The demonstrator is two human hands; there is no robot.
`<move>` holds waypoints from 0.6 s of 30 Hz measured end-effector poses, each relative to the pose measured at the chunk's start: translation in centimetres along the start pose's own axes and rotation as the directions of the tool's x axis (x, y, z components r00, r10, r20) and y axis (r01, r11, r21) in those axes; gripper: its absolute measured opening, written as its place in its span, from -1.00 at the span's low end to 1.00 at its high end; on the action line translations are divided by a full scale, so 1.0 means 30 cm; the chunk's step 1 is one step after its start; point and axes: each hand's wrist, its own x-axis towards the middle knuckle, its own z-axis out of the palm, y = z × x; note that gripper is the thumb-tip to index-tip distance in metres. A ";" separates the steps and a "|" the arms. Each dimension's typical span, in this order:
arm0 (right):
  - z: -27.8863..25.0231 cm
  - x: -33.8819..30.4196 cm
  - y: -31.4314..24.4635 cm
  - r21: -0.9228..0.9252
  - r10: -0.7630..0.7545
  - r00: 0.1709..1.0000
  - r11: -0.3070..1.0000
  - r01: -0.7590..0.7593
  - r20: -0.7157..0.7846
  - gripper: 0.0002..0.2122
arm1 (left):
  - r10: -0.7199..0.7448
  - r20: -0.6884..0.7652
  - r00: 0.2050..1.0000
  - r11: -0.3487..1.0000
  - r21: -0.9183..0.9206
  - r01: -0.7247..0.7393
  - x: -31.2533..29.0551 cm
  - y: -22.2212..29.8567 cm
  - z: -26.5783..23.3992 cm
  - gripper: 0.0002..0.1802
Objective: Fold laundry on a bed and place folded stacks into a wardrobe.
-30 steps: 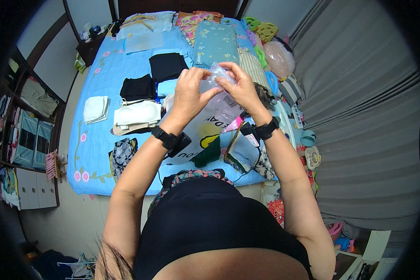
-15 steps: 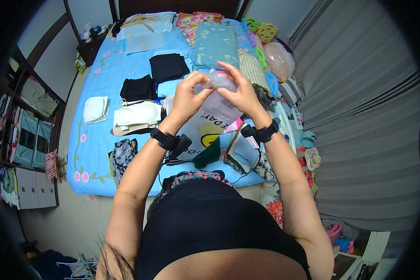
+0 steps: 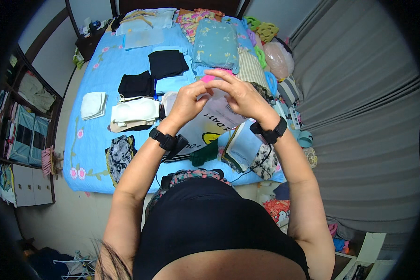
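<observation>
Close together over the bed, my two hands are at the upper end of a pale, see-through plastic bag (image 3: 203, 122) with dark print, a yellow round figure and pink at its top. My left hand (image 3: 189, 99) pinches the bag with thumb and fingers. My right hand (image 3: 238, 94) reaches across from the right, its fingers bent over the bag's top and close to the left fingertips; they partly hide the grip. Below the bag lies a dark green cloth (image 3: 204, 155). Right of it is a stack of folded clothes (image 3: 242, 145), light blue on top.
On the blue bedspread (image 3: 86, 147) lie folded black clothes (image 3: 168, 64), a white folded cloth (image 3: 93, 105), a white bra (image 3: 134, 111) and a patterned grey garment (image 3: 121, 156). A teal pillow (image 3: 215, 44) lies farther back. Grey curtains (image 3: 359, 93) hang on the right.
My right hand has turned and moved left, its fingers now bent over toward the left hand. The clear film that showed between my hands is now mostly covered. The view has shifted slightly.
</observation>
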 end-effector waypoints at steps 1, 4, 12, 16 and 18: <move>-0.013 0.003 -0.011 -0.096 0.009 0.996 0.995 -0.001 0.086 -0.41 | -0.006 0.027 1.000 0.999 0.031 0.005 0.002 0.002 -0.002 -0.81; -0.019 0.011 0.014 -0.144 -0.028 0.989 0.988 0.049 0.146 -0.51 | 0.013 0.001 1.000 0.999 -0.032 -0.013 -0.011 -0.012 0.003 -0.80; 0.004 0.020 0.032 -0.161 -0.089 0.939 0.976 0.149 0.332 -0.69 | -0.034 0.035 0.999 0.995 -0.091 0.037 -0.062 -0.052 -0.008 -0.78; 0.035 0.065 0.027 -0.085 -0.066 0.901 0.990 0.113 0.429 -0.80 | 0.138 0.071 0.988 0.989 -0.056 -0.134 -0.093 -0.059 -0.030 -0.74; 0.037 0.083 0.023 0.014 -0.118 0.891 0.992 0.125 0.439 -0.81 | 0.130 0.134 0.982 0.992 -0.016 -0.129 -0.117 -0.081 -0.026 -0.72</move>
